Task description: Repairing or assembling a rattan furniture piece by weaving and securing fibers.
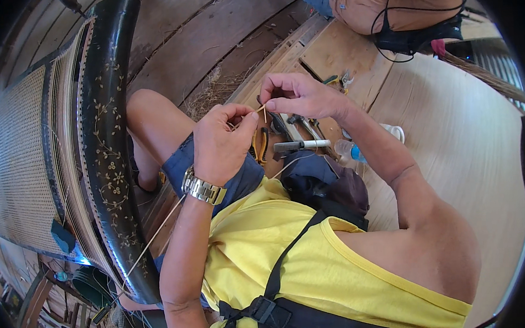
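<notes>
Pale thin strip, 1 pc., bent, betw. both hands' fingertips. Prob. v. light, springy, apt to split if kinked; best held w/ fingertips close to bend. L hand: thumb & forefinger pinched on strip, metal watch at wrist, forearm up from lower edge. R hand: thumb & forefinger pinched at strip, elbow bent out to side. Nearby, below hands: pliers, yellow/black handles. To R: clear bottle. To L: black curved rail, floral pattern, beside woven panel.
</notes>
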Demonstrator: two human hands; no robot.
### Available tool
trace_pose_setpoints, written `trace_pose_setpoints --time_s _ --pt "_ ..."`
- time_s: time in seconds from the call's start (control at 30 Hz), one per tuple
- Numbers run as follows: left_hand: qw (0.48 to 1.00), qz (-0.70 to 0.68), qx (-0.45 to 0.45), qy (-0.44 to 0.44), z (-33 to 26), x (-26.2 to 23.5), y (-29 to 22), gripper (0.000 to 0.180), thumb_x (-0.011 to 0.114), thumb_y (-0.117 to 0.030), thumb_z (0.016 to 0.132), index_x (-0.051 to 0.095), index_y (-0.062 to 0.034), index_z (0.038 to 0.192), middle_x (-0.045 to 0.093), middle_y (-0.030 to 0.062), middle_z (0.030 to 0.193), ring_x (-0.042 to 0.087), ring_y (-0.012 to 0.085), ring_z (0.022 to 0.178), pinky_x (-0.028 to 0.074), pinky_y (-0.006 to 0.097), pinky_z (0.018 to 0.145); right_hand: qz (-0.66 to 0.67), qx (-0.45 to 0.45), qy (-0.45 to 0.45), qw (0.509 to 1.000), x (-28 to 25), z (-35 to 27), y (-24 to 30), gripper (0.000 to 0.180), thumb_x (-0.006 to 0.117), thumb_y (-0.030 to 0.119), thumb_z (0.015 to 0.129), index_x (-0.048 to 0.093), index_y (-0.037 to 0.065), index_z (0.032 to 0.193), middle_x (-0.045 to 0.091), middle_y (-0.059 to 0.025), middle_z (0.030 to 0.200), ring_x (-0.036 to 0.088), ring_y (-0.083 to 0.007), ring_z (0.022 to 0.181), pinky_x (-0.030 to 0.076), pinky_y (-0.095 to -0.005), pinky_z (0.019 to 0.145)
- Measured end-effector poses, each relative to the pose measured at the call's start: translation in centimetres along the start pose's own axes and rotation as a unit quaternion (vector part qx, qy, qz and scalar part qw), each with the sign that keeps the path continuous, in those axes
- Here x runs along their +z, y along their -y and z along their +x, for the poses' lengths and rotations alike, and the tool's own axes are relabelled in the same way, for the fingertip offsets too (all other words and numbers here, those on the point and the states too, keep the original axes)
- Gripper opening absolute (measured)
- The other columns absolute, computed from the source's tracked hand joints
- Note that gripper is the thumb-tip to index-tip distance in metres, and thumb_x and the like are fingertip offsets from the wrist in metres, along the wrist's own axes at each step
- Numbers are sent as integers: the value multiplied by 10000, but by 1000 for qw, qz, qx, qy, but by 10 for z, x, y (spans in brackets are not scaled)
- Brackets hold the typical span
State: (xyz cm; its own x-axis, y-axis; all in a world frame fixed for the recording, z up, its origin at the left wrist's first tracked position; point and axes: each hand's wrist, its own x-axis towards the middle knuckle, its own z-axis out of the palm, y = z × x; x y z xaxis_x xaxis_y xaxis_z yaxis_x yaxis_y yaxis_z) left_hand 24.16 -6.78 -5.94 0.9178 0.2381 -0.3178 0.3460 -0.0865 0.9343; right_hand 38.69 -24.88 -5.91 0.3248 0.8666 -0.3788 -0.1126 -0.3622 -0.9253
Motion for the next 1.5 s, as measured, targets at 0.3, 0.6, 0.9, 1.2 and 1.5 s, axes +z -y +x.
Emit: trace_pose_setpoints --time_s 0.3,0.6,0.9,1.2,1.5 --pt "1000 -12 -12 0 -1 7 -1 235 686 -208 845 728 13 912 695 116 771 655 160 680 508 291 648 -45 -10 -21 999 6 -9 3 141 607 112 931 563 37 1042 551 28 885 497 -47 784 435 -221 688" --pt "994 -89 -43 50 3 7 11 243 704 -192 871 715 43 929 688 52 740 607 81 660 488 247 620 -167 -29 -48 984 21 -7 9 79 635 55 930 594 23 990 614 -23 901 558 -79 800 467 -237 720" --pt "974 -196 -76 84 3 9 21 238 665 -168 939 689 61 1000 675 26 804 585 63 711 465 224 632 -44 -78 -63 994 23 -6 -11 102 631 27 949 625 16 1050 610 -5 922 588 -72 853 482 -231 747" --pt "993 88 -10 73 -2 9 23 200 604 -146 961 669 33 1022 636 23 776 537 67 703 450 248 642 -214 -77 -29 973 12 -9 23 196 670 81 908 645 26 1094 605 -37 806 572 -104 729 473 -267 660" --pt "969 -187 -39 155 -6 -1 21 190 638 -150 965 672 25 1032 659 9 831 570 66 750 470 242 670 -209 -153 -42 965 14 -10 5 112 705 17 860 683 17 970 632 -46 811 601 -157 739 462 -277 656"
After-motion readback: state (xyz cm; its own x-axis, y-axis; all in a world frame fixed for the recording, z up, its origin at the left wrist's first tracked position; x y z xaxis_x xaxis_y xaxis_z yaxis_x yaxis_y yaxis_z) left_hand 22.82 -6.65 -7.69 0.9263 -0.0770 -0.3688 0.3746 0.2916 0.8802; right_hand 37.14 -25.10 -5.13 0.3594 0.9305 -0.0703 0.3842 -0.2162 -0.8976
